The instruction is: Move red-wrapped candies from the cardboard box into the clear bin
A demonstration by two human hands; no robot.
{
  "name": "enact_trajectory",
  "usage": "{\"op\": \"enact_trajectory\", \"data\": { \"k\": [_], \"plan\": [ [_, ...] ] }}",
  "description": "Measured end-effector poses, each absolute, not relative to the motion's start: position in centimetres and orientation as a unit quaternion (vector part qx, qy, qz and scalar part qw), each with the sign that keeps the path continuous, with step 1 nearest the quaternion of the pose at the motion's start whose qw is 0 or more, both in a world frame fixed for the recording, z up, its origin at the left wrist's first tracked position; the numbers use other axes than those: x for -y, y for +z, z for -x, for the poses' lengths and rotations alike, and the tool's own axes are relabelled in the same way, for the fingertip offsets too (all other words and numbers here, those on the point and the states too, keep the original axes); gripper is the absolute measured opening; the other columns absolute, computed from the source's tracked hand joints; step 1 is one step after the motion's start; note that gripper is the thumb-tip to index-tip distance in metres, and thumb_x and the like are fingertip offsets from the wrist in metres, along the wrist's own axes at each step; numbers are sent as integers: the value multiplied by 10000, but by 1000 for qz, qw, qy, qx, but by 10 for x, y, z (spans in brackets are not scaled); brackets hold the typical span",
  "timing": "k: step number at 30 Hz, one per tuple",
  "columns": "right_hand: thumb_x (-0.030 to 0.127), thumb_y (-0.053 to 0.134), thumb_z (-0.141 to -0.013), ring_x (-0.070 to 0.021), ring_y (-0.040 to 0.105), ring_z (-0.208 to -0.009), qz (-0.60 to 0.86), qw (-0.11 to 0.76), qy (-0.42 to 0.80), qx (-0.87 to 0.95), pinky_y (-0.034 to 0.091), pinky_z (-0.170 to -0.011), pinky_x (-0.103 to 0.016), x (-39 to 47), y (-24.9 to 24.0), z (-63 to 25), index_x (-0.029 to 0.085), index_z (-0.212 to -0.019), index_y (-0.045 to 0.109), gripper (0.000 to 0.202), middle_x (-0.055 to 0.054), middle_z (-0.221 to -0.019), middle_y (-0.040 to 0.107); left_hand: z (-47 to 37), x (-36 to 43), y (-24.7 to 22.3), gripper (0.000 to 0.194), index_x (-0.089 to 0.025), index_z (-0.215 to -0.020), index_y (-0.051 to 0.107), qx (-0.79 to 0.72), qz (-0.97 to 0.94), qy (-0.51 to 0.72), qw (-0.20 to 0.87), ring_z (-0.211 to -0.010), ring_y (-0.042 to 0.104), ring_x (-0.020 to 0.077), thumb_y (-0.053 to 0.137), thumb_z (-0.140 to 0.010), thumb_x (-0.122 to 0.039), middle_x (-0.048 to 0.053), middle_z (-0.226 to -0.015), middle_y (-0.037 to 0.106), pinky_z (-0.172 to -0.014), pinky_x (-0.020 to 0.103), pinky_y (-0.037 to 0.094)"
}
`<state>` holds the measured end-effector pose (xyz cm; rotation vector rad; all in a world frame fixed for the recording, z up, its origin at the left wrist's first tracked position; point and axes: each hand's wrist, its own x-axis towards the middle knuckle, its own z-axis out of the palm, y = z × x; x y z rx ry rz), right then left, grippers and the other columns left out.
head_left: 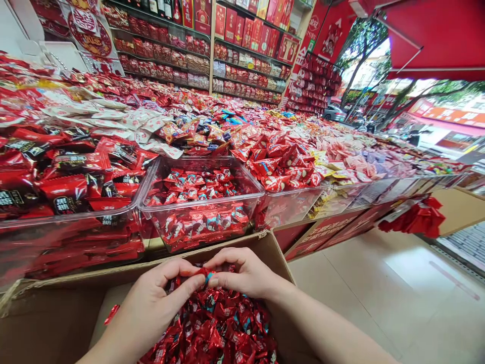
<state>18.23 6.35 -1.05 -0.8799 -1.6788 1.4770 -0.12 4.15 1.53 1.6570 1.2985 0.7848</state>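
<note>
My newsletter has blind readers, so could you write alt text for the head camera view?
The left hand and right hand pinch a small red-wrapped candy over a cardboard box holding a heap of similar candies. Behind it, clear bins of wrapped sweets spread across a shop, with stocked shelves beyond.

Box wall ahead, open air above

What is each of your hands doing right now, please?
Left hand: fingers pinched on a small red-and-blue wrapped candy.
Right hand: thumb and fingers closed on the same candy, over the cardboard box.
</note>
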Motion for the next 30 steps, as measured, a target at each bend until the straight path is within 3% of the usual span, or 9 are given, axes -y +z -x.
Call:
{"op": "enact_trajectory", "data": {
  "k": [10,15,18,20,22,27,30],
  "plan": [
    [227,649,-655,-46,406,-521,335,320,649,604,346,-498,-180,-61,-10,-180,134,-799,562,193,42,-603,486,-1,-36,18,178,-251,-866,602,-523,-614,323,494,-724,554,162,581,-743,-378,-41,-741,638,-681,234,405],
    [208,589,-707,-88,489,-628,329,332,445,764,405,-579,-216,-51,47,-189,152,-830,584,136,-10,-727,560,-3,-37,20,244,-210,-781,578,-520,-535,371,553,-481,466,104,478,-791,-432,-53,-577,559,-423,195,311],
    [237,576,-729,-99,523,-741,314,401,349,787,421,-665,-219,-61,104,-189,171,-847,569,135,-17,-831,575,-6,-35,22,227,-190,-721,581,-518,-507,383,573,-505,491,97,523,-765,-405,-38,-621,588,-431,186,306],
    [225,548,-740,-81,517,-699,327,420,315,786,414,-637,-207,-81,133,-178,171,-906,540,175,2,-792,563,-9,-33,21,221,-187,-717,584,-517,-516,372,573,-507,495,101,528,-762,-396,-38,-608,582,-445,193,314],
    [186,550,-718,-69,499,-628,353,378,286,807,397,-581,-197,-108,148,-160,144,-942,527,229,9,-734,555,-10,-31,20,227,-186,-709,582,-509,-538,361,567,-516,498,109,519,-768,-396,-36,-610,576,-468,206,333],
    [123,581,-636,-85,482,-563,424,87,270,860,375,-505,-203,-159,146,-112,91,-779,600,147,-26,-680,582,-7,-27,20,272,-182,-678,563,-496,-564,351,559,-508,472,123,510,-759,-436,-39,-585,531,-503,234,369],
    [97,563,-622,-97,479,-547,422,14,266,866,370,-497,-215,-169,135,-99,105,-769,635,164,-27,-675,606,-4,-27,21,283,-183,-683,556,-497,-583,343,545,-515,460,128,488,-770,-444,-38,-581,521,-510,239,363]
  ]
}}
